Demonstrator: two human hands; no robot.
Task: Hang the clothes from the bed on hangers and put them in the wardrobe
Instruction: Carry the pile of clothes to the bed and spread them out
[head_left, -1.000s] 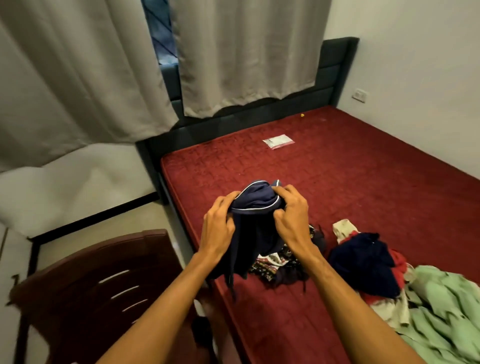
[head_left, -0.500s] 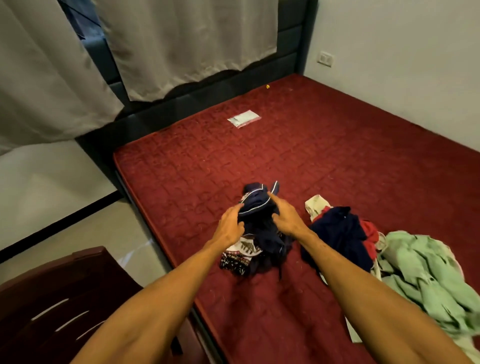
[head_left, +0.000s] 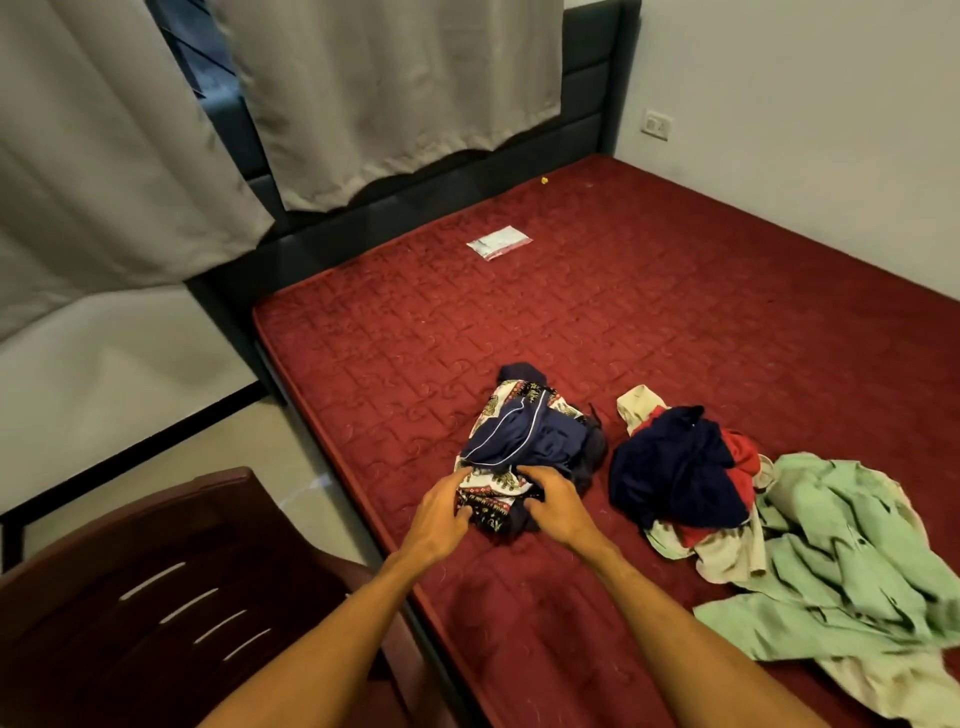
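The navy garment (head_left: 524, 436), held up a moment ago, now lies on the bed (head_left: 415, 338) atop the patterned garment (head_left: 493, 486); left hand (head_left: 441, 506) and right hand (head_left: 553, 506) both grip the patterned garment's near edge; it is probably the next piece to hang.
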